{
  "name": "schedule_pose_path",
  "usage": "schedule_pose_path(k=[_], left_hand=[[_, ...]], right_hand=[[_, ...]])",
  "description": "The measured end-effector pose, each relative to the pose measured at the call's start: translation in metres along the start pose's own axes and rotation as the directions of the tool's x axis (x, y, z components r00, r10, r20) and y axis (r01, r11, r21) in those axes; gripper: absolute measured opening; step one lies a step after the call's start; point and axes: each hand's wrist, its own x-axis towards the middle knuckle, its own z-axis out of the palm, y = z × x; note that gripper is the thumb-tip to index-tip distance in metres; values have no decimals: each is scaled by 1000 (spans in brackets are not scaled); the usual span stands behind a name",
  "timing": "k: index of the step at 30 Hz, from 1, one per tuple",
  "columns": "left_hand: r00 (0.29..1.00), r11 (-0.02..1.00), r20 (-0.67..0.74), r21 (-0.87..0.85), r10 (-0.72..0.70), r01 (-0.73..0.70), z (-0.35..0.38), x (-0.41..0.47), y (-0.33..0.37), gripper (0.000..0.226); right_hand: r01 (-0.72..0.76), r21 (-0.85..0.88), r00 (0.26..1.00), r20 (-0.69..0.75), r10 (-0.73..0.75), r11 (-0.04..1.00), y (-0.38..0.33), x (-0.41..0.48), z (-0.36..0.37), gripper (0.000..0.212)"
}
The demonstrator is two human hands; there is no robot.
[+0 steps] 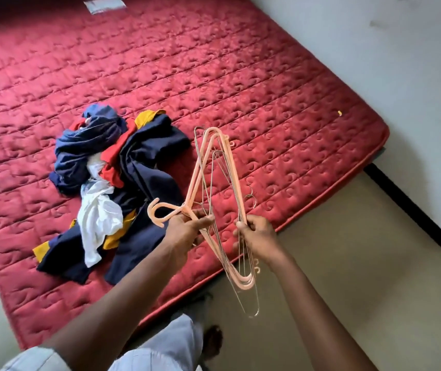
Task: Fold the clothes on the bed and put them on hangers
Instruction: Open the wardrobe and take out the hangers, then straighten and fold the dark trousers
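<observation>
A heap of clothes (112, 183) in navy, red, yellow and white lies crumpled on the red quilted mattress (240, 89). In front of it I hold a bunch of hangers (222, 183), several peach plastic ones and thin wire ones, above the mattress's near edge. My left hand (187, 228) grips one peach hanger near its hook, which points left. My right hand (257, 234) is closed around the rest of the bunch at its middle. The hangers' lower ends dangle over the floor.
The mattress's right corner (380, 129) lies near a white wall (401, 62) with a dark skirting strip (407, 207). Beige floor (348, 263) spreads to the right below the bed. My light trousers (165, 344) and a foot (212, 341) show at the bottom.
</observation>
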Motion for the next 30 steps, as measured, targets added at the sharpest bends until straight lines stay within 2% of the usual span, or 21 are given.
schedule_pose_path(k=[4, 7, 10, 16, 19, 22, 27, 30], left_hand=[[997, 999, -56, -4, -48, 48, 10, 55, 0, 17], [996, 997, -45, -15, -80, 79, 14, 99, 5, 24], [992, 997, -106, 34, -67, 71, 15, 159, 13, 29], [979, 991, -202, 125, -21, 48, 9, 271, 5, 35], [963, 985, -268, 151, -40, 83, 7, 311, -18, 40], [941, 950, -336, 278, -44, 144, 5, 329, -46, 51], [953, 900, -303, 415, -4, 136, 4, 319, -48, 57], [951, 853, -290, 518, 109, 60, -1, 291, -28, 55]], right_hand=[[-45, -145, 998, -55, 38, 988, 3, 59, 4, 11], [-103, -179, 994, -57, 94, 978, 8, 111, 7, 11], [-123, -218, 992, -42, 116, 968, 9, 173, 15, 11], [-102, -156, 994, -58, 94, 982, 33, 285, 47, 6], [-100, -221, 995, -43, 93, 970, 58, 319, 63, 9], [-100, -413, 994, 7, 113, 905, 87, 335, 67, 15], [-123, -431, 980, 90, 178, 894, 89, 341, 63, 19], [-171, -461, 976, 44, 215, 871, 78, 334, 65, 51]])
